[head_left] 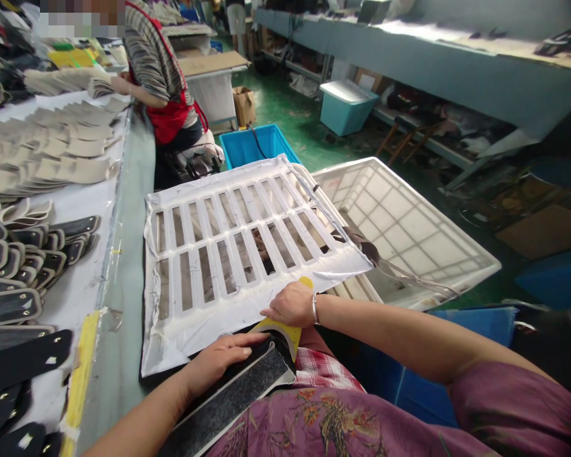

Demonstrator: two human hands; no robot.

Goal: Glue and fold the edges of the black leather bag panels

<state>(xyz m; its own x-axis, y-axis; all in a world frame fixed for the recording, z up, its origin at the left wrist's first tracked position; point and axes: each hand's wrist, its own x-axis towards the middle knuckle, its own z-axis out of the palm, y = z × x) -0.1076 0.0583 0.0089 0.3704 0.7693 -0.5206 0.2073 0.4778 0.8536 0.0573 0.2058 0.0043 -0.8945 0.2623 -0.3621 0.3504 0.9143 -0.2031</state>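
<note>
While your right hand (291, 306) rests flat and loosely open on the near edge of the white slotted sheet (247, 244), your left hand (221, 362) lies palm down, fingers spread, on the dark strip (233, 400) across your lap; neither hand grips anything. That white slotted sheet sits tilted in front of you, its left edge leaning on the grey tabletop (124, 298) and its right side over the white crate (409, 228). Just under your right wrist a yellow piece (280, 333) peeks out, touching the dark strip's far end. You wear a bracelet (315, 309) on the right wrist.

Left on the tabletop, rows of black cut pieces (14, 266) lie near you, with beige cut pieces (57, 146) farther off. At the far left a co-worker in a striped shirt and red apron (166, 82) stands at the same tabletop, one hand on a stack of beige pieces. A blue bin (252, 145) stands on the green floor behind the sheet, and a lidded teal box (346, 105) farther right.
</note>
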